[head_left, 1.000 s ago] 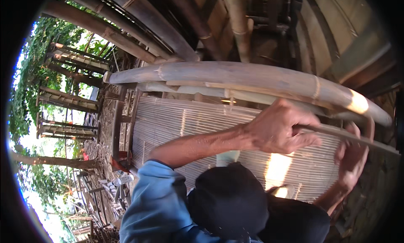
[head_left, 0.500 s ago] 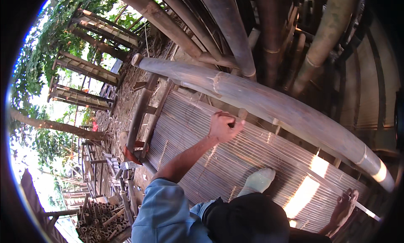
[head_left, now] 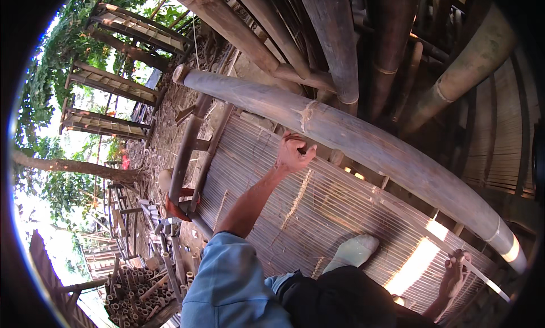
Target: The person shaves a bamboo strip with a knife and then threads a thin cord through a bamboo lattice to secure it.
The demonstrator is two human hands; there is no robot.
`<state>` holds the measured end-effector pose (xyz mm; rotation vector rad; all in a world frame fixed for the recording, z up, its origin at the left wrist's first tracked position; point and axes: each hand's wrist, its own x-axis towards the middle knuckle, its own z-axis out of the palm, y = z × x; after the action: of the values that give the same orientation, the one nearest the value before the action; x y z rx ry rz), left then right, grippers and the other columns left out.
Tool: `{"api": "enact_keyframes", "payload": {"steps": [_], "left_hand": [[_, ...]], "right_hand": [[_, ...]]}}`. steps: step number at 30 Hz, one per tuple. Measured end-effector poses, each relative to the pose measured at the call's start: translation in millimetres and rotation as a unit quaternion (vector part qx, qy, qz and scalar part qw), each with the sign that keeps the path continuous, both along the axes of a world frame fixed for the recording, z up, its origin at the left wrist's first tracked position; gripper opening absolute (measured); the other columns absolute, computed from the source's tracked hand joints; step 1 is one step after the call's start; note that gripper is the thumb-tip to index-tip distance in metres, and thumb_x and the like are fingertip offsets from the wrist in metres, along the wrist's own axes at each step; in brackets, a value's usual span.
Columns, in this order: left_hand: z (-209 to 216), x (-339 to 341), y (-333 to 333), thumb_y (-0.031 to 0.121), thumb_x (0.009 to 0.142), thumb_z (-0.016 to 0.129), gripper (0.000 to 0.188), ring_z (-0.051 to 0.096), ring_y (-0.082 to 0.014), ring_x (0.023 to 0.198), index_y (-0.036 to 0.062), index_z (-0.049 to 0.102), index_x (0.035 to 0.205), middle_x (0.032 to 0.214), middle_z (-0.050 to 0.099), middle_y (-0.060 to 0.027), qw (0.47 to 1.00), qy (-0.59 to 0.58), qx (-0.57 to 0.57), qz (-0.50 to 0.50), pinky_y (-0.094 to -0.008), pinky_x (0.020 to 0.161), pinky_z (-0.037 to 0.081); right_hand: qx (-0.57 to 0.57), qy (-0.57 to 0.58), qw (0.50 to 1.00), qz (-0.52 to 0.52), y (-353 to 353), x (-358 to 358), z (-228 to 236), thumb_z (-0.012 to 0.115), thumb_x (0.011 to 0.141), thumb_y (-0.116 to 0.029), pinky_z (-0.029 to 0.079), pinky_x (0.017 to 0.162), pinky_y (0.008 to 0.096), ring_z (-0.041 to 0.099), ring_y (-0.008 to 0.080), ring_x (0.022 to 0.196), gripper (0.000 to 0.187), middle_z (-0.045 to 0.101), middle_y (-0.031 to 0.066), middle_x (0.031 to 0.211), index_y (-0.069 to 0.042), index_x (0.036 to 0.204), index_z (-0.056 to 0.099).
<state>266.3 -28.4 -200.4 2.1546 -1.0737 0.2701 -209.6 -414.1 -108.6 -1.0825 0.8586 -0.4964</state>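
A wide panel of narrow bamboo slats (head_left: 250, 174) lies before me, crossed by a few rows of pale binding. My left hand (head_left: 296, 153) is at its far edge, below the thick bamboo pole. The fingers are curled closed; what they hold, if anything, is hidden, though a thin dark strand shows beside them. Farther right, my right hand (head_left: 454, 272) is closed around a long flat bamboo strip (head_left: 489, 282) at the panel's far edge. The strip's pale end sticks out past the hand.
A thick bamboo pole (head_left: 386, 149) runs across beyond the panel, with several more poles (head_left: 335, 38) behind. My socked foot (head_left: 353, 252) rests on the slats. Left are a dark wooden post (head_left: 184, 152), an orange-red object (head_left: 177, 210) and a pile of cut bamboo (head_left: 136, 297).
My left hand has moved slightly left and farther out along the panel's edge. My right hand has shifted left with the strip. The view has tilted a little.
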Motion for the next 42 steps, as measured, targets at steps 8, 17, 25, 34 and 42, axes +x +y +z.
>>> {"api": "enact_keyframes", "payload": {"steps": [8, 17, 25, 34, 42], "left_hand": [[-30.2, 3.1, 12.2, 0.021, 0.075, 0.076, 0.049, 0.049, -0.03, 0.05, 0.0098, 0.037, 0.047, 0.048, 0.046, -0.0088, 0.998, 0.026, 0.051, 0.022, -0.0426, 0.068, 0.041], [-33.0, -8.8, 17.3, 0.02, 0.075, 0.077, 0.044, 0.053, -0.0311, 0.057, 0.0074, 0.04, 0.053, 0.055, 0.051, -0.0093, 0.996, 0.023, 0.081, 0.014, -0.0446, 0.072, 0.042], [-26.4, 4.4, -7.1, 0.025, 0.077, 0.075, 0.024, 0.058, -0.0289, 0.074, 0.0085, 0.062, 0.065, 0.071, 0.061, -0.0096, 0.99, 0.088, 0.048, 0.097, -0.0462, 0.082, 0.043], [-6.2, -161.7, -144.3, 0.026, 0.081, 0.078, 0.033, 0.058, -0.04, 0.105, -0.0003, 0.071, 0.1, 0.11, 0.068, -0.0194, 0.99, 0.027, 0.113, -0.082, -0.05, 0.096, 0.041], [-10.8, -212.2, -226.9, 0.031, 0.093, 0.07, 0.036, 0.06, -0.0435, 0.109, -0.0026, 0.071, 0.108, 0.113, 0.067, -0.0247, 0.933, 0.218, 0.223, -0.178, -0.0514, 0.096, 0.044]], "right_hand": [[0.03, 0.028, 0.999, 0.006, 0.0, 7.9, -14.3, 0.066, 0.099, -0.02, 0.046, 0.067, 0.0236, 0.058, 0.0093, 0.082, 0.015, 0.061, 0.0038, 0.102, -0.01, 0.109, 0.06], [0.055, 0.08, 0.995, -0.021, 18.9, 10.5, -40.0, 0.068, 0.097, -0.024, 0.048, 0.072, 0.0253, 0.063, 0.0152, 0.093, 0.016, 0.065, 0.0055, 0.103, -0.01, 0.103, 0.063], [0.063, 0.082, 0.994, -0.041, 16.7, 52.1, -49.3, 0.065, 0.097, -0.016, 0.058, 0.083, 0.0413, 0.067, 0.0244, 0.099, 0.009, 0.066, 0.0085, 0.103, -0.007, 0.1, 0.063], [-0.121, 0.187, 0.938, 0.264, -38.0, 24.0, -37.8, 0.069, 0.095, -0.038, 0.056, 0.065, 0.0325, 0.069, 0.0172, 0.069, 0.043, 0.071, 0.0131, 0.073, 0.004, 0.086, 0.07], [-0.426, 0.458, 0.776, -0.074, -159.5, -123.6, -61.9, 0.068, 0.093, -0.031, 0.049, 0.1, 0.0482, 0.055, 0.0439, 0.122, 0.058, 0.052, 0.0271, 0.136, -0.004, 0.14, 0.049]]}}
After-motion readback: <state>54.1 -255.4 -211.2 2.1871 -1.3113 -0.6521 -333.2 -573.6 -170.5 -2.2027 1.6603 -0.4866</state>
